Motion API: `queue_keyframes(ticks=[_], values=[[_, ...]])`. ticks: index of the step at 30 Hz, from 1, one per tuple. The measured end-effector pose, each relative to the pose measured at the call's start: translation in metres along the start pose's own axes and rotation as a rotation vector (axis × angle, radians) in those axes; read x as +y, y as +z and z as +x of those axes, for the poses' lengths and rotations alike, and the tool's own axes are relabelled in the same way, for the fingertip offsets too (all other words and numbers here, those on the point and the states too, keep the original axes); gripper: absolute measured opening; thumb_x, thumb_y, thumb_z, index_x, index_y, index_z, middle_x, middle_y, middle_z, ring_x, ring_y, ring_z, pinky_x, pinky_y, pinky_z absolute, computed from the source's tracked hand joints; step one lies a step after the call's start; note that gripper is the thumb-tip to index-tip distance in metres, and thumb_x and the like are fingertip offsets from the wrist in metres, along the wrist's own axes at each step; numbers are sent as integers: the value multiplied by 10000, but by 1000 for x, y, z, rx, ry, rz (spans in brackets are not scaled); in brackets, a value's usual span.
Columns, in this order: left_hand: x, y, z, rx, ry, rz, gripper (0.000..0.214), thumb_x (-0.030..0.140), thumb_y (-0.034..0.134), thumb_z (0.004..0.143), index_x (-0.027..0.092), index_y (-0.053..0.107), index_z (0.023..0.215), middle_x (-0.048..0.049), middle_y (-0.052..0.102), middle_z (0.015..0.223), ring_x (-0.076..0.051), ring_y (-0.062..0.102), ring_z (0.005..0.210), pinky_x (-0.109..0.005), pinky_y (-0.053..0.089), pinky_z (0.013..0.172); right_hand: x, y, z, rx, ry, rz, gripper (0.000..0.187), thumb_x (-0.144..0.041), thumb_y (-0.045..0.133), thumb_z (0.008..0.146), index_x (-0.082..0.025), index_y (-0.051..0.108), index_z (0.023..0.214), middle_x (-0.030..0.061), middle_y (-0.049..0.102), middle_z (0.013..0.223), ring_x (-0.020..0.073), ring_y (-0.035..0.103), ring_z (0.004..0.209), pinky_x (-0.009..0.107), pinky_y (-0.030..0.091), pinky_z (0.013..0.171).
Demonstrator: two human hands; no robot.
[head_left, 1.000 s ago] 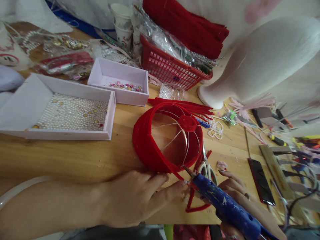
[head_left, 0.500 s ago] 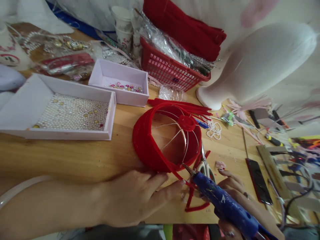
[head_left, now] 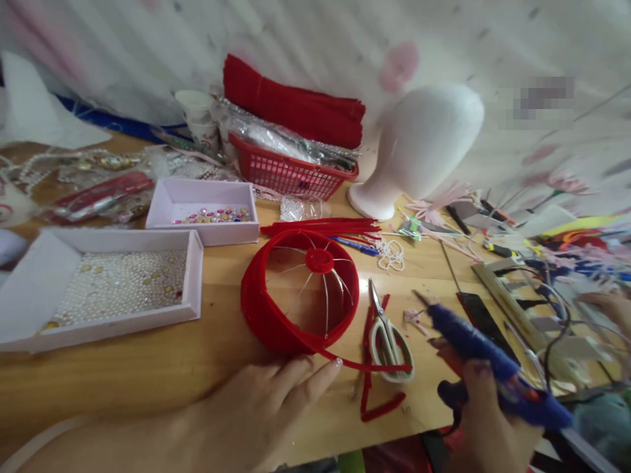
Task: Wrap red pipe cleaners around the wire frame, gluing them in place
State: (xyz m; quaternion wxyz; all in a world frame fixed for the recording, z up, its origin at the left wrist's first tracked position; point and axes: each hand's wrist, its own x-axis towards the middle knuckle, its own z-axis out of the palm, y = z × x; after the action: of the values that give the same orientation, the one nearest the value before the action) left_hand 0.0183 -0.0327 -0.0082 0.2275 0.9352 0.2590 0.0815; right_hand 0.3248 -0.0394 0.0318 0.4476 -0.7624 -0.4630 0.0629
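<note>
A round red fabric-covered frame (head_left: 261, 315) with thin wire spokes and a small red disc inside rests tilted on the table. My left hand (head_left: 256, 401) holds its lower edge, fingertips by a narrow red strip (head_left: 365, 365) that trails from the rim to the right. Some of those fingers are hidden by the frame. Gripped in my right hand (head_left: 486, 407) is a blue glue gun (head_left: 478, 348), its nozzle pointing up and left, apart from the frame. Scissors with pale handles (head_left: 389, 341) lie between my hands, partly under the strip's end.
Two white trays, one with pearl beads (head_left: 194, 276) and one with gems (head_left: 229, 233), stand left. Behind are a red basket (head_left: 296, 174), red strips (head_left: 325, 226) and a white head form (head_left: 424, 144). Cables and a power strip (head_left: 513, 322) lie right. Another person's hand (head_left: 606, 309) shows far right.
My right hand has drawn the glue gun away from the frame's rim to the right, uncovering the scissors. My left hand stays at the frame. The camera view has tilted up.
</note>
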Motion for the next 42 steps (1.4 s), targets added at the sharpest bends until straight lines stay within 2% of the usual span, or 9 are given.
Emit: queue_keyframes(ticks=[2, 7, 13, 16, 21, 25, 31, 36, 42], values=[[-1, 3, -1, 8, -8, 8, 1012, 77, 481, 842, 179, -186, 1597, -198, 520, 1547, -298, 648, 1261, -399, 633, 855, 14, 0, 21, 142, 263, -104, 645, -740, 610, 807, -120, 730, 940, 150, 736, 832, 244, 644, 658, 320, 487, 482], [-1, 6, -1, 84, -23, 42, 927, 90, 411, 928, 211, -214, 1601, -197, 514, 1558, -317, 655, 1265, -444, 641, 880, 35, 0, 73, 14, 296, -283, 587, -723, 549, 735, -164, 724, 767, 152, 728, 768, 319, 679, 776, 419, 517, 675], [0, 11, 1, 252, -5, 70, 778, 88, 374, 949, 167, -21, 1616, -195, 612, 1441, -277, 647, 1277, -374, 627, 912, 33, -40, 18, 34, 253, -496, 590, -819, 657, 588, -233, 646, 654, 122, 667, 667, 404, 652, 788, 588, 467, 816], [-1, 12, -2, 378, 82, 76, 720, 78, 366, 955, 133, 45, 1597, -192, 672, 1336, -252, 683, 1203, -334, 631, 860, 10, -48, -31, 74, -17, -272, 528, -742, 630, 802, -216, 681, 815, 70, 682, 689, 265, 625, 607, 425, 503, 624], [3, -28, -5, 614, 197, 187, 548, 86, 443, 962, 249, 331, 1472, -76, 732, 1151, -198, 722, 962, -352, 615, 853, -43, -5, -54, -298, -808, -104, 300, -363, 675, 952, -227, 647, 1218, 84, 722, 1152, 244, 667, 1072, 365, 557, 872], [2, -87, 13, 726, -141, 275, 490, 136, 467, 960, 237, 428, 1438, -115, 644, 1330, -282, 617, 1244, -520, 529, 1057, -51, 22, -44, -441, -921, -128, 353, -167, 540, 1002, -220, 568, 1350, 80, 737, 1112, 235, 664, 1044, 406, 561, 895], [-20, -128, 50, 446, -311, 143, 715, 115, 530, 881, 129, 343, 1570, -149, 477, 1586, -285, 455, 1452, -489, 390, 1200, -43, 12, -38, -523, -1075, -156, 524, 43, 423, 886, -212, 616, 1302, 44, 748, 972, 204, 674, 867, 359, 559, 794], [-25, -139, 65, 237, -284, 275, 475, 40, 515, 847, 168, 704, 1265, -84, 757, 1232, -301, 625, 1195, -455, 495, 1035, -51, 2, -37, -481, -1128, -177, 650, 88, 386, 826, -213, 622, 1352, 56, 754, 1063, 190, 690, 898, 320, 552, 760], [-32, -153, 67, 184, -186, 274, 420, 31, 568, 782, 211, 787, 1092, -43, 814, 1060, -246, 709, 994, -363, 530, 894, -64, 3, -33, -450, -1219, -153, 606, 91, 390, 786, -181, 692, 1235, 62, 767, 1069, 185, 707, 890, 306, 544, 758]])
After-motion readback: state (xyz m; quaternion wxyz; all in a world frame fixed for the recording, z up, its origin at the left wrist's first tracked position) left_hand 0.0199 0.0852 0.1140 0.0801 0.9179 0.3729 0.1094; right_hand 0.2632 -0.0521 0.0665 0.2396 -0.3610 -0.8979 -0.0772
